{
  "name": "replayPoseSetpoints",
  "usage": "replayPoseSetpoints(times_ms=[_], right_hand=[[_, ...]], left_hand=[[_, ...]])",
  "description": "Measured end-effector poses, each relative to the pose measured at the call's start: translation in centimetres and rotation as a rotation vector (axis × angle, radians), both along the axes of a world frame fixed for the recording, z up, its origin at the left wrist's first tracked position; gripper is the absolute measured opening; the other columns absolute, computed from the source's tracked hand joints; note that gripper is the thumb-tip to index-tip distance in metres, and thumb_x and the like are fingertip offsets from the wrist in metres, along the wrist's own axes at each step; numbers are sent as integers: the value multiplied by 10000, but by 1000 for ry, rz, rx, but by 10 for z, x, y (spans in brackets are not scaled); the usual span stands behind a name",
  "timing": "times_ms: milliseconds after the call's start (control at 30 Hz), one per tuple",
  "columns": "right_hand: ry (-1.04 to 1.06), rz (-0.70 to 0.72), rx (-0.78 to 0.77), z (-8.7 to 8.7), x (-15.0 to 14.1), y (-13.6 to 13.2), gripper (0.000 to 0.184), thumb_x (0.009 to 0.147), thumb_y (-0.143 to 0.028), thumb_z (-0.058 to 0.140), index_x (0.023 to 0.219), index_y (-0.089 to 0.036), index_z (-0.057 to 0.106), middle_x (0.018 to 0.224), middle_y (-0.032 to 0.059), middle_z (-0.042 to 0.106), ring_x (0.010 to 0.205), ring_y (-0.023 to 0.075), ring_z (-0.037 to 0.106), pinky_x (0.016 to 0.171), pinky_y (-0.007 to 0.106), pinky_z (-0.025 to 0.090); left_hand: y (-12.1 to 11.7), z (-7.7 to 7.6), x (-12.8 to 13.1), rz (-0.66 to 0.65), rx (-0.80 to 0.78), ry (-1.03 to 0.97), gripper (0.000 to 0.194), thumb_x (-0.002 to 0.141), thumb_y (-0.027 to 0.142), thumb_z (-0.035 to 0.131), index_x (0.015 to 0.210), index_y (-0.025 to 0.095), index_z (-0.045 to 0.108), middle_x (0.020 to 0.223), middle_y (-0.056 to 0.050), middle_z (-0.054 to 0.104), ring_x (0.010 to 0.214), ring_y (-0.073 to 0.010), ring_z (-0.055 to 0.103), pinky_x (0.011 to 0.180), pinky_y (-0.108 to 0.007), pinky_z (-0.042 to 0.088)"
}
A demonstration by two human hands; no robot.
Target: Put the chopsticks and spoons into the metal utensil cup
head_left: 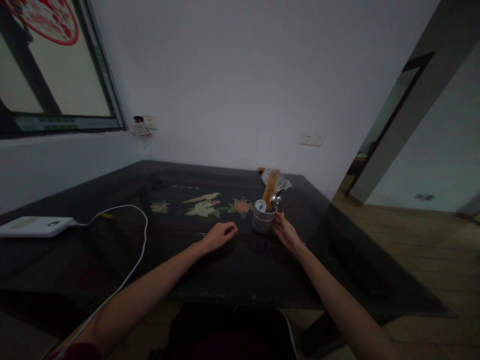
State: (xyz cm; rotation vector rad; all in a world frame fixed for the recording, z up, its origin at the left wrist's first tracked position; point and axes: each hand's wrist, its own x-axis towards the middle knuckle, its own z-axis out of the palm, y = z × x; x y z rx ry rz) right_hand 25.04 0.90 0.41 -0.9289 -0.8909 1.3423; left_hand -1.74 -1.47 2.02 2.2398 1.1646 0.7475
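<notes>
A grey-white utensil cup [262,223] stands upright on the dark glossy table [232,280]. In it are a bundle of wooden chopsticks [271,189], metal spoons [276,198] and a white spoon with a blue mark [260,205]. My right hand [285,231] is at the cup's right side, its fingers closed against it; part of the fingers is hidden by the cup. Left of the cup, apart from it, my left hand [220,236] rests on the table with the fingers curled in and nothing visible in them.
Behind the cup lies a crumpled clear plastic bag [281,181] near the wall. A white device [37,226] sits at the table's left, and its white cable [145,225] loops toward my left arm. A flower-and-bird picture [202,206] decorates the tabletop.
</notes>
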Motion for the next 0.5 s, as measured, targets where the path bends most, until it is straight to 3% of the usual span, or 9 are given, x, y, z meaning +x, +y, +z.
replayPoseSetpoints(times_ms=[100,267,500], right_hand=[[-10,68,19,0,-1,-4,340,838,-489,537,1052,-245,640,1203,64,631,1194,209,516,1010,404,388],[-68,230,68,4,-2,-12,387,811,-490,580,1118,-259,622,1290,73,570,1239,215,477,1001,417,391],[-98,388,89,7,-4,-18,422,774,-418,663,1165,-270,607,1346,66,521,1282,231,429,1029,445,372]], left_hand=[[-1,1,0,-8,17,-14,269,887,359,420,872,169,610,695,1,608,645,-125,536,609,-219,399],[-1,1,1,-2,72,-114,252,885,322,444,1060,185,563,989,-53,643,881,-166,591,749,-266,458],[0,0,4,15,63,-199,464,838,341,543,1260,176,440,1250,-111,548,1145,-224,521,987,-374,405]])
